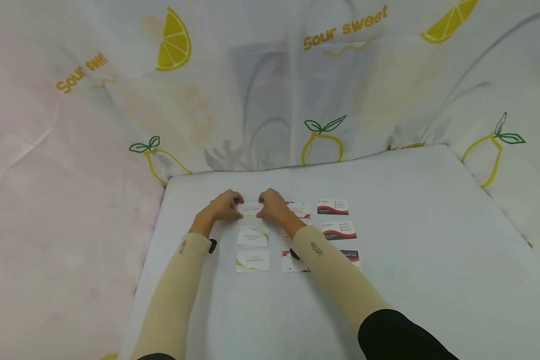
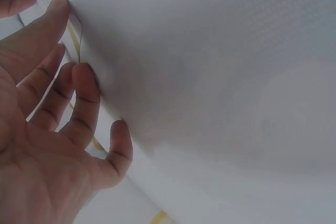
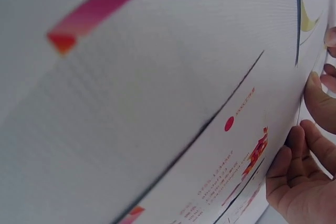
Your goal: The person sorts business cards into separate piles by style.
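At the far end of the left column, a white business card [image 1: 251, 209] with a thin green line lies between my two hands. My left hand [image 1: 227, 206] holds its left side, thumb and forefinger at the corners. On the opposite side, my right hand [image 1: 275, 206] holds it the same way. The left wrist view shows the left thumb on the card's edge [image 2: 74, 35] with the other fingers bent beside it. Two more green-edged cards lie nearer me, a middle one [image 1: 253, 237] and a front one [image 1: 253, 261].
Red-flowered cards [image 1: 299, 210] form a middle column, partly hidden by my right arm. Red-and-black cards [image 1: 333, 207] make up the right column. All lie on a white-covered table [image 1: 432, 240], with a lemon-print curtain [image 1: 261, 100] behind its far edge.
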Motion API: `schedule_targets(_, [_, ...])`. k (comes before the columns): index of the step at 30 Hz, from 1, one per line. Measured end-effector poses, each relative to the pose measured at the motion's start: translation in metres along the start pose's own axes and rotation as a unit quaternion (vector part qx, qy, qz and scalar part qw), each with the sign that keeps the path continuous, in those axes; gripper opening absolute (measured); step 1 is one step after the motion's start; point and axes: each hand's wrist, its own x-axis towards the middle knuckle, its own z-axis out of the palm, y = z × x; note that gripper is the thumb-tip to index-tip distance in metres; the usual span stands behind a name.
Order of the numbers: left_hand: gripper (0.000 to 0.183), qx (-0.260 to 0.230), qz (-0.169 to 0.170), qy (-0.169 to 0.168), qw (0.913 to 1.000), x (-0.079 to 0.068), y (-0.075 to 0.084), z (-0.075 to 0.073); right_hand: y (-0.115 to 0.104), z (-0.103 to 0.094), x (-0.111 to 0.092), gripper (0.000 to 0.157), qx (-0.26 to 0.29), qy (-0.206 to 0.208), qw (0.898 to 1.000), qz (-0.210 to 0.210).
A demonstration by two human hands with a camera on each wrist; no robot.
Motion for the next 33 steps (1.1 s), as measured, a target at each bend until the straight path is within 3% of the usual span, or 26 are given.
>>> schedule_targets(16, [0.045,-0.026,0.013,0.003,0.9996,0.0042,-0.0024,-0.0004,0.0045,0.0002,0.0058,0.049,0.019,0.018,1.000,-0.013])
schedule_targets(33, [0.045,-0.031,0.016,-0.004,0.9994,0.0037,-0.0004,-0.0007,0.0018,-0.0004,0.0059,0.046,0.013,0.005,1.000,0.002])
